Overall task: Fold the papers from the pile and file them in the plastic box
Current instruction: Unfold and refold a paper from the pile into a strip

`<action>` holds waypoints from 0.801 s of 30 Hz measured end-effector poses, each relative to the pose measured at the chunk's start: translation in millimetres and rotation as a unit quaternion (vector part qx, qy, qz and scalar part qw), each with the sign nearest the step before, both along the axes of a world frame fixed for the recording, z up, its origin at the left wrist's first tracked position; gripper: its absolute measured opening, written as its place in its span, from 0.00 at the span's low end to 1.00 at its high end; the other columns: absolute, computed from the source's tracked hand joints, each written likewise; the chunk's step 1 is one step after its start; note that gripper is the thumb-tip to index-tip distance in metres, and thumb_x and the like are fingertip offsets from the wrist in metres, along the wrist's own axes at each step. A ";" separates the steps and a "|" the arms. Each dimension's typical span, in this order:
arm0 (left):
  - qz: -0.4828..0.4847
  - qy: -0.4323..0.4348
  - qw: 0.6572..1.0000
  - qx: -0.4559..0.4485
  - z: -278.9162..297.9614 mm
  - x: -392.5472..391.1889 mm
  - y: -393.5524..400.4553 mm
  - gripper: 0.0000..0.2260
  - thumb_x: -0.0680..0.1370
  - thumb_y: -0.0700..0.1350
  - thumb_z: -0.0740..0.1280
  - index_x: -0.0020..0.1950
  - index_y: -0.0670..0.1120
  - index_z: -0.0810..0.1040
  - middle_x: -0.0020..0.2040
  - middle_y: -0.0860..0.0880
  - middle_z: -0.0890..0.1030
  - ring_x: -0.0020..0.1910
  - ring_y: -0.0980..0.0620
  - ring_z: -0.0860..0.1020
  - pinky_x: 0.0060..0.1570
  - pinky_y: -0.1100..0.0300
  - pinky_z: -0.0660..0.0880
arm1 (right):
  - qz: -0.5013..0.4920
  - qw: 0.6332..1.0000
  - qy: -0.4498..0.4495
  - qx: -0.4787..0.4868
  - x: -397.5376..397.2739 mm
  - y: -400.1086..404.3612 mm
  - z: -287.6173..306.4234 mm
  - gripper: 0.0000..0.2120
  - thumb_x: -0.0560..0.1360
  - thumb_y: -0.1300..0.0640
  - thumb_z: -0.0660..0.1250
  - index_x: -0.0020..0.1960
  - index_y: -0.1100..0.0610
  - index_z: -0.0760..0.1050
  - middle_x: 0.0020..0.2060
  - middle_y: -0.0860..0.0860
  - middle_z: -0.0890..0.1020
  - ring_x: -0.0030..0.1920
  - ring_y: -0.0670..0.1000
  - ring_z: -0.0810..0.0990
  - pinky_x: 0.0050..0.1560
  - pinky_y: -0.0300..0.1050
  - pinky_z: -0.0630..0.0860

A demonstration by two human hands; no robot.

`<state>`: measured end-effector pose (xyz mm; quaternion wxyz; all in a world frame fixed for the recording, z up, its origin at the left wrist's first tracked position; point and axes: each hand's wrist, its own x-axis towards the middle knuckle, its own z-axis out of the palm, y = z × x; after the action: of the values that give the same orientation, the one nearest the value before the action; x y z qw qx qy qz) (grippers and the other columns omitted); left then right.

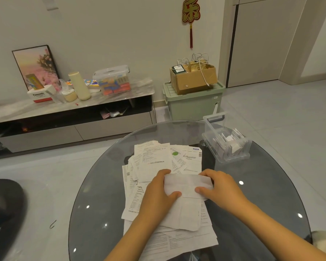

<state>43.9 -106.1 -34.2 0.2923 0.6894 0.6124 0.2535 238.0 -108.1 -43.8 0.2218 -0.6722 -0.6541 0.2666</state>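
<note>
Both hands on one sheet: left hand [156,193] and right hand [217,187] pinch a folded paper [186,185] in their fingers, pile [158,162] beneath, plastic box [227,146] beyond the right fingers.

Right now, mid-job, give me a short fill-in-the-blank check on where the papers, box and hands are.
1. Both hands, left hand and right hand, grip one ____ sheet over the pile.
2. The clear box stands to the pile's ____.
3. The box already holds folded ____.
4. The table top is ____.

Missing: folded; right; papers; glass
</note>
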 end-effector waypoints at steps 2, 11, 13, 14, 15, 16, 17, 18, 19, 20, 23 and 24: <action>0.002 0.005 1.000 -0.005 -2.3 1.7 1.1 0.32 0.72 0.49 0.72 0.72 0.54 0.61 0.64 0.54 0.70 0.63 0.53 0.71 0.64 0.57 0.70 | -0.005 1.000 -0.017 -0.003 -1.0 -1.5 3.2 0.25 0.68 0.44 0.72 0.62 0.42 0.68 0.49 0.47 0.73 0.56 0.52 0.72 0.56 0.45 0.73; -0.012 0.049 0.999 0.003 -4.7 -0.7 4.9 0.31 0.75 0.46 0.70 0.73 0.53 0.60 0.63 0.53 0.64 0.64 0.53 0.66 0.66 0.58 0.66 | 0.079 0.991 -0.111 0.001 4.5 0.1 11.9 0.30 0.73 0.47 0.68 0.71 0.40 0.60 0.56 0.44 0.69 0.60 0.48 0.64 0.61 0.40 0.60; -0.015 0.053 0.998 0.005 -3.7 -1.8 5.0 0.29 0.75 0.45 0.69 0.73 0.53 0.61 0.59 0.54 0.64 0.62 0.53 0.67 0.64 0.60 0.66 | 0.086 0.990 -0.115 -0.001 7.2 0.1 12.7 0.29 0.73 0.48 0.68 0.70 0.39 0.62 0.52 0.43 0.67 0.57 0.46 0.63 0.60 0.39 0.60; -0.017 0.052 0.998 0.004 -3.6 -2.7 5.0 0.28 0.75 0.44 0.69 0.72 0.53 0.62 0.58 0.55 0.64 0.61 0.53 0.67 0.64 0.61 0.66 | 0.089 0.989 -0.116 0.000 8.4 0.6 13.3 0.29 0.73 0.48 0.69 0.70 0.39 0.62 0.51 0.43 0.66 0.56 0.45 0.62 0.60 0.38 0.59; -0.021 0.050 0.999 0.001 -3.4 -4.1 4.8 0.28 0.75 0.44 0.69 0.72 0.53 0.62 0.58 0.55 0.64 0.60 0.53 0.68 0.63 0.62 0.66 | 0.091 0.989 -0.118 -0.002 9.1 0.3 14.1 0.29 0.73 0.48 0.69 0.70 0.39 0.62 0.51 0.43 0.66 0.54 0.45 0.62 0.59 0.38 0.60; -0.026 0.048 0.998 -0.003 -3.4 -5.7 5.1 0.28 0.75 0.43 0.69 0.72 0.54 0.63 0.58 0.55 0.64 0.59 0.54 0.68 0.61 0.65 0.65 | 0.092 0.989 -0.119 -0.004 9.8 0.3 14.8 0.29 0.73 0.49 0.69 0.70 0.39 0.62 0.51 0.43 0.66 0.54 0.45 0.62 0.58 0.38 0.60; -0.031 0.046 0.998 -0.007 -2.8 -7.4 5.1 0.28 0.75 0.42 0.69 0.72 0.54 0.63 0.58 0.56 0.64 0.58 0.56 0.68 0.59 0.67 0.65 | 0.096 0.988 -0.120 -0.006 10.7 -0.1 15.5 0.29 0.73 0.49 0.69 0.71 0.39 0.61 0.51 0.43 0.67 0.55 0.45 0.62 0.58 0.38 0.60; -0.035 0.044 0.998 -0.011 -2.1 -8.8 5.4 0.28 0.75 0.42 0.69 0.72 0.54 0.63 0.58 0.56 0.64 0.57 0.57 0.68 0.58 0.68 0.64 | 0.101 0.988 -0.120 -0.011 11.6 -0.4 16.2 0.30 0.73 0.49 0.69 0.71 0.39 0.61 0.52 0.43 0.67 0.56 0.46 0.63 0.58 0.38 0.61; -0.036 0.041 0.998 -0.014 -1.3 -9.9 5.2 0.28 0.75 0.42 0.69 0.72 0.55 0.63 0.58 0.56 0.64 0.56 0.58 0.68 0.57 0.69 0.63 | 0.107 0.987 -0.119 -0.015 12.7 -1.2 17.4 0.30 0.73 0.49 0.69 0.71 0.39 0.60 0.53 0.43 0.67 0.58 0.46 0.63 0.59 0.38 0.61; -0.035 0.040 0.998 -0.013 -1.1 -10.4 5.5 0.28 0.75 0.41 0.69 0.72 0.55 0.63 0.58 0.56 0.64 0.57 0.58 0.68 0.58 0.69 0.63 | 0.114 0.986 -0.118 -0.020 13.9 -1.8 18.4 0.31 0.73 0.50 0.69 0.72 0.39 0.59 0.54 0.43 0.67 0.59 0.47 0.63 0.60 0.38 0.61; -0.039 0.061 0.997 0.026 -3.9 -9.4 4.4 0.24 0.74 0.39 0.69 0.68 0.54 0.68 0.56 0.56 0.64 0.60 0.55 0.67 0.62 0.64 0.65 | 0.132 0.986 -0.104 -0.023 16.7 -3.7 21.0 0.31 0.73 0.51 0.69 0.70 0.37 0.59 0.55 0.45 0.69 0.58 0.46 0.65 0.55 0.36 0.61; -0.051 0.075 0.995 0.051 -4.8 -7.9 3.4 0.21 0.74 0.38 0.68 0.65 0.53 0.71 0.55 0.57 0.64 0.59 0.55 0.67 0.62 0.63 0.66 | 0.136 0.986 -0.092 -0.024 17.1 -4.6 21.9 0.30 0.73 0.51 0.69 0.69 0.36 0.61 0.53 0.45 0.70 0.55 0.45 0.67 0.52 0.34 0.62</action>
<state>36.1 -102.6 -39.0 0.2226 0.7508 0.5827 0.2172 255.0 -112.7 -21.8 0.1062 -0.6040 -0.7505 0.2463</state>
